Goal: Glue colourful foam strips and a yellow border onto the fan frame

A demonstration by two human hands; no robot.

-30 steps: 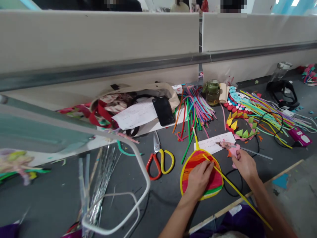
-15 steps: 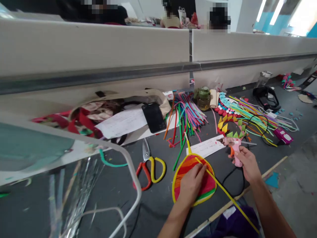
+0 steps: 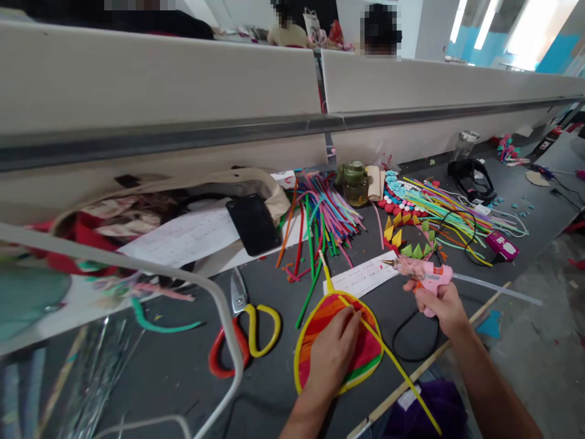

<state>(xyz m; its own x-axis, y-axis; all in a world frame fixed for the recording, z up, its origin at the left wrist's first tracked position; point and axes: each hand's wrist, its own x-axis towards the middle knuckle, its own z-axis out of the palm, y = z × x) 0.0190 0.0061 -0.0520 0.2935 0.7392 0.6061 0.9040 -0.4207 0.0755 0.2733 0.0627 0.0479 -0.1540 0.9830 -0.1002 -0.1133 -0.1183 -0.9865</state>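
Left hand palm down, fingers bent, right hand gripping, both forearms bare

A head-worn camera looks forward and down over a dark gray worktable, its wearer's left hand and right hand near, low in frame, a white partition farther off.

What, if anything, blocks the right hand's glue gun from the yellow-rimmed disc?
Nothing visible blocks the glue gun; a paper slip lies flat nearby. The left hand covers part of the disc, and a yellow strip crosses its right edge.
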